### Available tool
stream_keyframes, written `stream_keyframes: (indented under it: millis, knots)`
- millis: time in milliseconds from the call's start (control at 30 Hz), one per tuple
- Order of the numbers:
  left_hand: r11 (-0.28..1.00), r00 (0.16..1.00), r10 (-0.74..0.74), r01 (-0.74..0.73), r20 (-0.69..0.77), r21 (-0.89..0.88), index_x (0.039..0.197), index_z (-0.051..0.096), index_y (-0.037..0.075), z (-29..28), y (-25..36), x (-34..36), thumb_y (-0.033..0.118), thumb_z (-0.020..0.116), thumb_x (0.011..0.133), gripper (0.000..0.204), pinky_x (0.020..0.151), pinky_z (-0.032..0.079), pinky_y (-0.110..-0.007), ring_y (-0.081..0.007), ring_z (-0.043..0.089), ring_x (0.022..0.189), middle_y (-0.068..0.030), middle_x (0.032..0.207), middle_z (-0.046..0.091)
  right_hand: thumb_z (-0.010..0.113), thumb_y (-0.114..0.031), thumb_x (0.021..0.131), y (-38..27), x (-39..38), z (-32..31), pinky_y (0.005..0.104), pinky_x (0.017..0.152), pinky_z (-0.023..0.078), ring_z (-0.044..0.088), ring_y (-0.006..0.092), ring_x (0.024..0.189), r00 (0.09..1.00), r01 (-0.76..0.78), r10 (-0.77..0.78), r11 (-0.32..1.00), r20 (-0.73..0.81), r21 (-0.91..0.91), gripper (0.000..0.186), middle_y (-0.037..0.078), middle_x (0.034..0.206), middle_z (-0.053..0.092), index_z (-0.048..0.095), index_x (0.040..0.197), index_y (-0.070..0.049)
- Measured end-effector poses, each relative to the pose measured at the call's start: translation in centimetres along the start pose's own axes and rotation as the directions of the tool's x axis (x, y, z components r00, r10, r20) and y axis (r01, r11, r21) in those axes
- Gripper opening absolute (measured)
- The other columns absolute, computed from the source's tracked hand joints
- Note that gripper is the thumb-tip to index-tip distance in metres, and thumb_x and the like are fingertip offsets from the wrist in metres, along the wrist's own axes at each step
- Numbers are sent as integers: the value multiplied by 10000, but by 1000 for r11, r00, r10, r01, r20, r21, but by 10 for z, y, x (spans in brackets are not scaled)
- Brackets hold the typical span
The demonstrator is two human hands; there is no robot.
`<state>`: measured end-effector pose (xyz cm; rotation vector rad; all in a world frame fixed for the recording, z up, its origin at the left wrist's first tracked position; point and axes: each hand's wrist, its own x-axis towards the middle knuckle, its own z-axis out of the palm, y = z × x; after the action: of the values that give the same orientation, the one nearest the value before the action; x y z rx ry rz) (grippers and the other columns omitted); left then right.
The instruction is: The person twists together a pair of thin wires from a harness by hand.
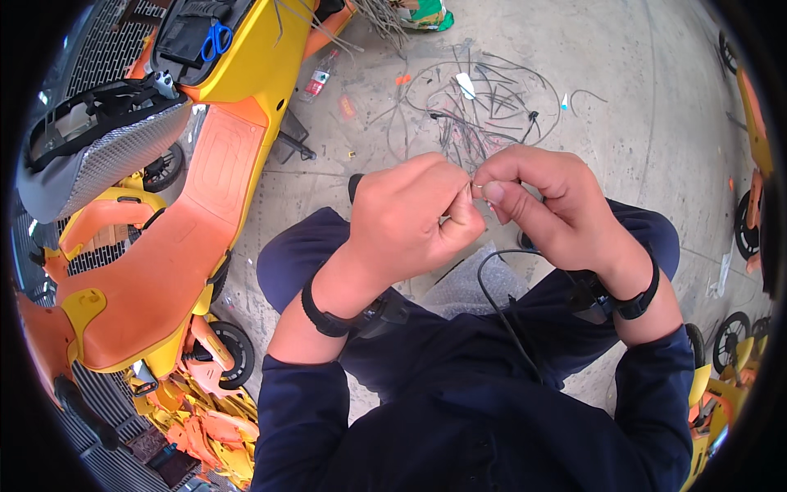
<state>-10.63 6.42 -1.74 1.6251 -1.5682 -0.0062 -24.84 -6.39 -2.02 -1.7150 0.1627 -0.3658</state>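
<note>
My left hand (414, 213) is closed in a fist, thumb against the bent fingers, with its inside hidden. Fingertip to fingertip with it, my right hand (553, 201) pinches between thumb and forefinger. A short bit of thin wire (477, 186) shows in the small gap between both hands; its ends are hidden by the fingers. Below them a black cable (484, 289) loops over my lap; where its upper end goes is hidden. Clear bubble wrap (479, 283) lies between my legs under the hands.
Cut dark cables (492, 102) lie tangled on the concrete floor ahead, near a plastic bottle (320, 76). On the left stands a yellow and orange scooter body (172, 254) with blue scissors (216, 41) on top. Orange and yellow pieces (209, 430) are heaped behind it.
</note>
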Motion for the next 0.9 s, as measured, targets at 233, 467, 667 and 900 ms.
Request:
stream_keyframes:
  millis: [233,467,667,900]
  knots:
    - [996,1000,-18,16,-16,-89,705,582,47,-1,-1,0,-6,625,699,68,407,381,-291,-197,472,437,-57,573,499,537,-16,916,-1,0,-1,247,583,447,542,99,629,1000,-8,6,993,13,119,90,44,750,593,621,946,-19]
    - [973,995,-87,93,42,-210,787,598,39,-6,-3,0,74,619,839,67,464,399,-277,-150,493,505,-61,657,533,536,-1,902,1,1,0,249,569,449,568,120,612,994,94,-97,994,-56,-51,96,46,742,599,614,954,-20]
    - [825,935,-356,319,11,-467,998,610,6,-2,2,0,155,611,916,170,546,455,-231,-114,601,645,-75,837,594,550,-6,891,3,0,2,257,562,452,582,125,610,989,104,-105,994,-106,-14,85,40,715,600,613,949,-16]
    - [591,830,-374,557,414,-584,1085,618,-19,-13,-5,-1,66,600,922,185,582,477,-211,-106,613,698,-82,964,600,569,-29,895,-1,-1,-7,238,560,433,545,82,607,992,43,-47,998,-117,-37,74,24,683,580,624,939,-8]
